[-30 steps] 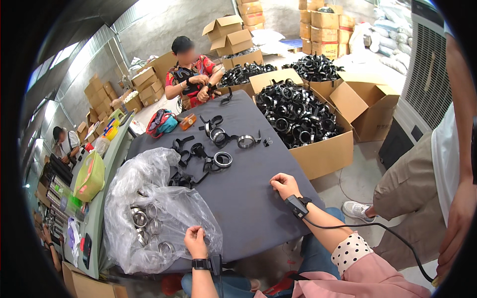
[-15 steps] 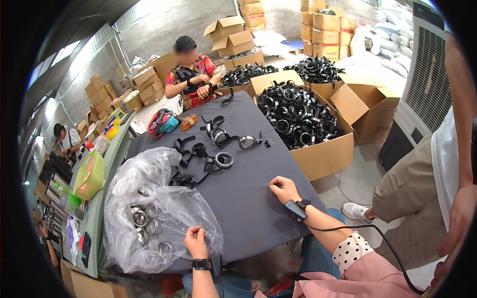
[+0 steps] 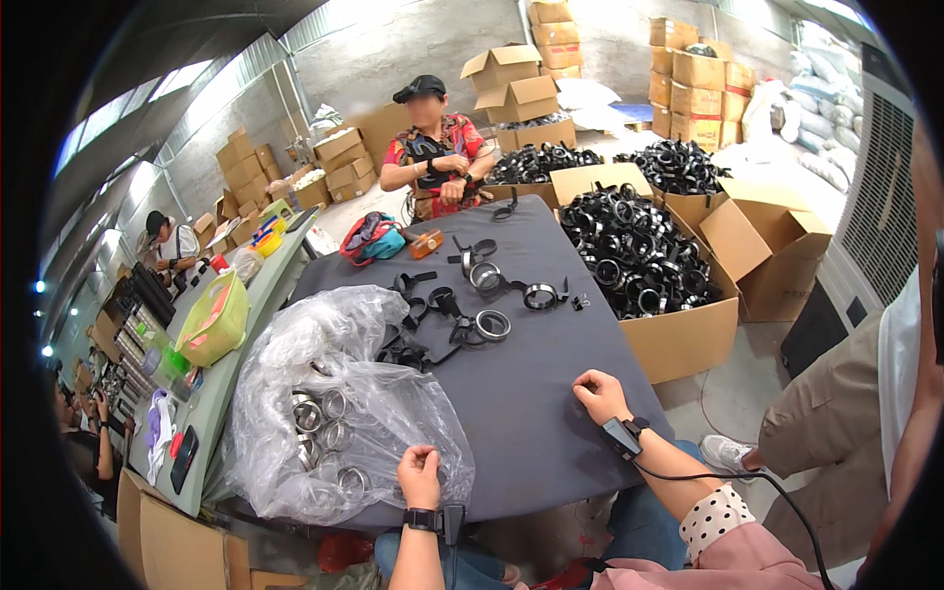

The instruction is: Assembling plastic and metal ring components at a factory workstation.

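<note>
Nearly everything is showing farther right than half a second ago, because the view is turning left. Both hands are staying at about the same spots by the table.

Near the middle, the left hand is curling its fingers in, making a narrow shape. It is sitting over the near right edge of a clear plastic bag; I cannot tell if it is touching. Shiny rings are lying inside the bag, on the left.

Over on the right, the right hand is bending its fingers in too, narrow and loose. It is staying near the table's right edge; I cannot tell if it is touching the cloth.

Black straps with rings are lying past the bag, toward the far side. Beyond the right edge, a big cardboard box is holding a heap of black pieces. At the far end, a person in a red patterned shirt is touching their own wrist.
</note>
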### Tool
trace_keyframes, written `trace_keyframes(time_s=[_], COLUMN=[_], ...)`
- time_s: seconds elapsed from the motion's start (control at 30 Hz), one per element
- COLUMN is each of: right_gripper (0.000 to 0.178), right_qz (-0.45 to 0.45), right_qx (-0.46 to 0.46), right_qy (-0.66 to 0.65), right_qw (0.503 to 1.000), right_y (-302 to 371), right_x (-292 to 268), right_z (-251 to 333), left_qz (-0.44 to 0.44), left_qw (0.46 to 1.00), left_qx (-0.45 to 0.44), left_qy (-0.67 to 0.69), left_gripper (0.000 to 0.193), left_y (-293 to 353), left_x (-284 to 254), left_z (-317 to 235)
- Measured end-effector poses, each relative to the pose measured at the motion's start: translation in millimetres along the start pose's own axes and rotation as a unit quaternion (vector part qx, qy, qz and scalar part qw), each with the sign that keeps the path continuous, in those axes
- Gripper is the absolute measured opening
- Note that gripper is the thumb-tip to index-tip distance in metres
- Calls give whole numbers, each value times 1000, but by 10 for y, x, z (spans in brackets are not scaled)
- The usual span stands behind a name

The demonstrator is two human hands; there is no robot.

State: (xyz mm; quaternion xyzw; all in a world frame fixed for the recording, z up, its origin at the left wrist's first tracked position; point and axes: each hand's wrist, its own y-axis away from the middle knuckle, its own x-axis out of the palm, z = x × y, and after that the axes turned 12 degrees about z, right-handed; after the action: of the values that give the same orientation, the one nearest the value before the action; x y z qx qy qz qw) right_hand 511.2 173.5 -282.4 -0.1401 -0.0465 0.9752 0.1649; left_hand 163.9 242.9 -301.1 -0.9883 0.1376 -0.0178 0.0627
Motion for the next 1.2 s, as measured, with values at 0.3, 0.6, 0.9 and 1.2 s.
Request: trace_keyframes(time_s=[0.3,0.6,0.9,1.2], right_gripper=[16,17,17,17], right_qz=[-11,-10,-5,2], right_qx=[-53,-67,-58,-59], right_qy=[54,113,115,107], right_qw=[997,991,992,992], right_y=[-20,-6,-10,-14], right_x=[33,17,62,67], right_z=[-125,-49,-19,61], left_qz=[77,63,171,-53], left_qw=[944,830,723,997], left_qx=[7,215,-44,-28], left_qy=[-320,-510,-668,55], left_gripper=[38,47,63,26], left_y=[-174,-1340,-1596,-1247], left_x=[58,223,455,94], left_z=[-315,-1197,-539,-133])
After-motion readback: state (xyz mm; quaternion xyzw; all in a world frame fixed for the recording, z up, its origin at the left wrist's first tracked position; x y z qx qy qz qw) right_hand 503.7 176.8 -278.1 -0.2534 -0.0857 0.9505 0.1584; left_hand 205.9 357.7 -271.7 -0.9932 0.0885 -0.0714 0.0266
